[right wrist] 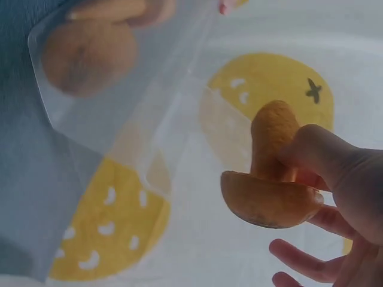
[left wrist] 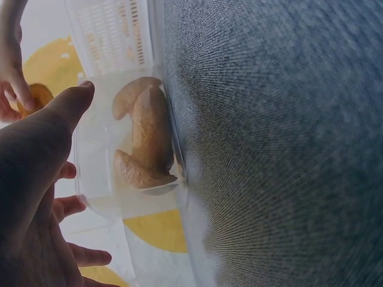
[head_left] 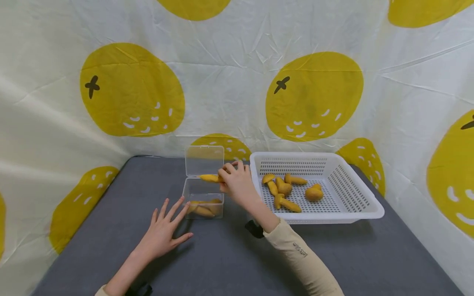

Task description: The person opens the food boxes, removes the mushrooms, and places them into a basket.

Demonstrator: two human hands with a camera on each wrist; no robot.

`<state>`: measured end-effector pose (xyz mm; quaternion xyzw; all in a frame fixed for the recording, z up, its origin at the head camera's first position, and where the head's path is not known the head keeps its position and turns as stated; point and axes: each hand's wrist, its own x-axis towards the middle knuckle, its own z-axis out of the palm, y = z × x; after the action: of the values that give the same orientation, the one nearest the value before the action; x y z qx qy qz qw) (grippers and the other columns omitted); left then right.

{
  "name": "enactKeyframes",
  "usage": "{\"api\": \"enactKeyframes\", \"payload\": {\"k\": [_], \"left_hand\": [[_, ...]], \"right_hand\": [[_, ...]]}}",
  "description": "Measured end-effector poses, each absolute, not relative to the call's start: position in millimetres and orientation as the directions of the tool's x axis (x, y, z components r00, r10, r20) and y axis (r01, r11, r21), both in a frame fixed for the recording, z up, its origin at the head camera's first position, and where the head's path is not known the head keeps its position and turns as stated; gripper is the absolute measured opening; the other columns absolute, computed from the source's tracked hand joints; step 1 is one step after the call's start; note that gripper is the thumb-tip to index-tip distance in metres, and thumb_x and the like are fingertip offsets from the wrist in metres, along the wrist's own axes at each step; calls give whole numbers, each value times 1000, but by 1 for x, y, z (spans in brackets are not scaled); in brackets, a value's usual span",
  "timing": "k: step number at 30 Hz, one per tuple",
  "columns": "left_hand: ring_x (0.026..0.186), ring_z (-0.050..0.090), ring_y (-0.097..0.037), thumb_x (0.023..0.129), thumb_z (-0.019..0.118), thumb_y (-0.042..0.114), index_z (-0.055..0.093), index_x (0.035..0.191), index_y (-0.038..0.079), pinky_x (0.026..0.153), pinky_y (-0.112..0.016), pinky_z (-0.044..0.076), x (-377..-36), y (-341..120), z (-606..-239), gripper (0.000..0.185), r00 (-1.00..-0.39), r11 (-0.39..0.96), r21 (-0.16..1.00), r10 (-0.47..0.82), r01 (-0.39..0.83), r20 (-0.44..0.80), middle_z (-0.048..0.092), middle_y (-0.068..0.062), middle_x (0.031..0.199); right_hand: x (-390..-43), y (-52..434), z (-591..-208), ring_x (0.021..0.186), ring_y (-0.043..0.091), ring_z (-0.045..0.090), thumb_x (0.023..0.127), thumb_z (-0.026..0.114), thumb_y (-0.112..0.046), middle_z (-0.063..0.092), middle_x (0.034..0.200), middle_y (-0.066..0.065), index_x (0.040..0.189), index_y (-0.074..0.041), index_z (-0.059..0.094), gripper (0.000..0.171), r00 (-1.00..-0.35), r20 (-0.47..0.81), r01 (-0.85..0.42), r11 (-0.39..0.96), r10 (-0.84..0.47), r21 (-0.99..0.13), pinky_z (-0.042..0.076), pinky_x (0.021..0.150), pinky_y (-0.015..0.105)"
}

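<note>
Grey cloth covers the table (head_left: 229, 263), and on it, largest first, stand a white slotted plastic basket (head_left: 364, 196) on the right and a small clear plastic box (head_left: 203, 201) with its hinged lid (head_left: 204, 160) standing open at the far side. The basket holds several loose yellow-orange mushroom-shaped pieces (head_left: 283, 193); the box already holds a few more (head_left: 203, 209), lying flat against its near wall.

The right hand (head_left: 237, 183) is the nearer one to the box's opening: it hovers just right of it, above the rim, fingers and thumb pinched on one mushroom piece (head_left: 210, 178). That piece lies roughly level, its long axis running left to right, and it sticks out leftward from the fingers over the open box. From the right wrist view the thumb (right wrist: 317, 152) presses on the stem close behind the cap. The box mouth lies below and to the left of the held piece.

The left hand (head_left: 164, 228) lies flat on the cloth with fingers spread and straight, fingertips touching the box's near left corner, gripping nothing.
</note>
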<state>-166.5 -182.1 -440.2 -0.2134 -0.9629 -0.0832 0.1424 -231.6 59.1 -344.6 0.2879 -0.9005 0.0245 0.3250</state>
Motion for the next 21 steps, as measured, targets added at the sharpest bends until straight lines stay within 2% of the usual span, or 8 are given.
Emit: {"api": "enactKeyframes", "payload": {"k": [9, 14, 21], "left_hand": [[132, 18, -45, 73, 61, 58, 27, 141, 24, 92, -67, 27, -165, -182, -442, 83, -864, 894, 96, 389, 438, 321, 22, -3, 148], [132, 18, -45, 74, 59, 59, 26, 142, 25, 92, -67, 27, -165, -182, -441, 83, -864, 893, 94, 392, 440, 315, 21, -3, 149], [132, 18, -45, 74, 60, 58, 28, 141, 23, 92, -67, 26, -166, -180, -438, 83, -858, 892, 77, 401, 446, 321, 22, -4, 148]], "right_hand": [[-224, 103, -331, 93, 31, 51, 73, 72, -21, 60, 95, 2, 84, -17, 60, 17, -626, 610, -557, 826, -485, 86, 42, 74, 45], [-225, 128, -322, 93, 31, 50, 73, 71, -19, 61, 94, 2, 82, -17, 60, 15, -623, 627, -533, 840, -467, 96, 40, 72, 43], [-227, 167, -311, 96, 35, 49, 70, 74, -16, 61, 94, 6, 82, -13, 60, 19, -631, 621, -511, 852, -465, 119, 37, 72, 46]]}}
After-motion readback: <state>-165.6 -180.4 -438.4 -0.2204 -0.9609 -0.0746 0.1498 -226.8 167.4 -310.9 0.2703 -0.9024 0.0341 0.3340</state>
